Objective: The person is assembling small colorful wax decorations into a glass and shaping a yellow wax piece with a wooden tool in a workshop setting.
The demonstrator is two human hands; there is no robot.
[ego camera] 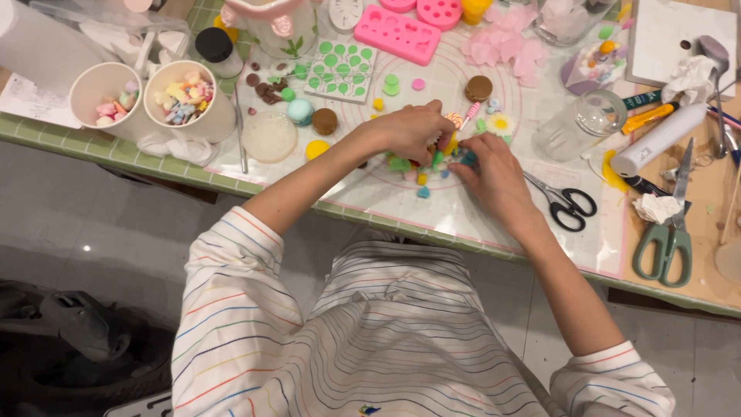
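left hand point(413, 130) pinching small clay pieces point(421, 166) | right hand point(494, 174) likewise | cups point(104, 89): 2 | scissors point(567, 205): 2

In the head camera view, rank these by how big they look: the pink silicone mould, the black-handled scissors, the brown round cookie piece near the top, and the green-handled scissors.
1. Green-handled scissors, the longest.
2. Pink silicone mould.
3. Black-handled scissors, close to the mould, so that order is unsure.
4. Brown round cookie piece, plainly smallest.

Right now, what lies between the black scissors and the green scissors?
In the head view, a crumpled white paper wad lies between the black scissors and the green scissors.
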